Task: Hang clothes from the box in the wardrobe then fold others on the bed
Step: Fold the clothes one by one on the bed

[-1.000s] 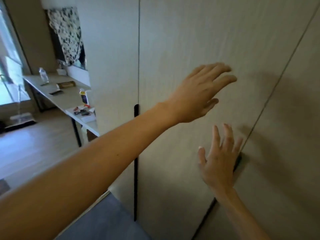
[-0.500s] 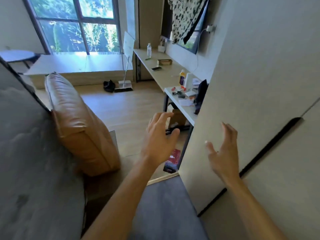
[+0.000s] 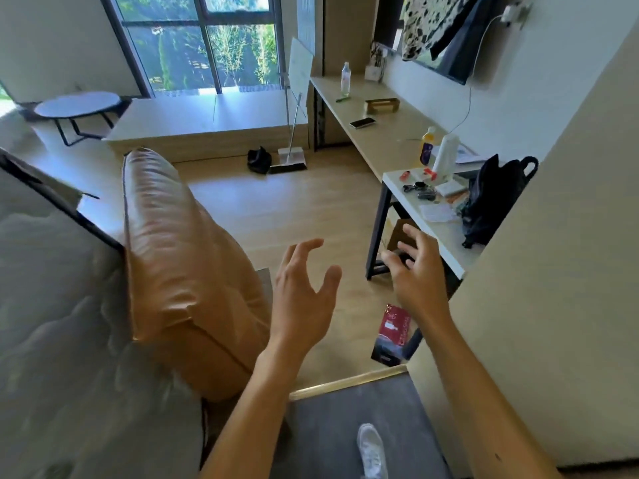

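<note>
Left hand [image 3: 304,299] & right hand [image 3: 418,274] both up in mid-air, fingers loosely spread, holding nothing. Wardrobe [image 3: 553,271] just beside right hand, bed [image 3: 52,305] far left, brown box [image 3: 401,233] under desk [image 3: 449,245] near end, partly hidden.

Both bare forearms reach forward into the air, side by side and apart. The left arm [image 3: 249,402] rises from the bottom edge toward the middle of the view; the right arm [image 3: 484,388] comes in from the lower right corner. The left hand [image 3: 304,302] shows its back, its fingers [image 3: 302,248] spread and loosely curled, thumb out toward the other hand. The right hand [image 3: 420,288] sits slightly higher, also back up, its fingers [image 3: 416,235] spread, bent and a little blurred. Neither hand holds or touches anything.
</note>
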Demonstrator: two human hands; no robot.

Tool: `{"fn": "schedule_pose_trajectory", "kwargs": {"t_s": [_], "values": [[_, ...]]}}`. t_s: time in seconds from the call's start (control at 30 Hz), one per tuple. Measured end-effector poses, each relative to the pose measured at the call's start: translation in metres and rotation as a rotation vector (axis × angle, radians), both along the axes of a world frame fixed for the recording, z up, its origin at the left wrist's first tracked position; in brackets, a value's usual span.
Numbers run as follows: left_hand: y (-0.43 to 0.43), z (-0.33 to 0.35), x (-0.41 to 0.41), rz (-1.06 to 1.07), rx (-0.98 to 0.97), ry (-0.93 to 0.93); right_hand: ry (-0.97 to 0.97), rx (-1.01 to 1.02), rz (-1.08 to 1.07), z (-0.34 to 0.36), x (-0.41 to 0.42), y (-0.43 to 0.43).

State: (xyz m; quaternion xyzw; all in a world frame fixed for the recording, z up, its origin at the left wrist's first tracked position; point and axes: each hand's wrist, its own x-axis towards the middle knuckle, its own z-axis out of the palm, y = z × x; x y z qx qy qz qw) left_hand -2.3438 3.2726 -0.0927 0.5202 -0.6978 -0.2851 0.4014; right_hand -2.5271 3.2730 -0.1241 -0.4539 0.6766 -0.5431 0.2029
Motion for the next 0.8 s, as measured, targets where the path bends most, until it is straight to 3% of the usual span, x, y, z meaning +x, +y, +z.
{"fn": "schedule_pose_trajectory", "kwargs": {"t_s": [0.4, 0.8], "values": [[-0.209, 0.002, -0.106, 0.123, 0.029, 0.141, -0.047, 0.047, 0.214, 0.013, -0.083, -0.237], [-0.463, -0.018, -0.112, 0.196, 0.051, 0.262, 0.001, 0.116, 0.350, 0.007, -0.081, -0.505]]}}
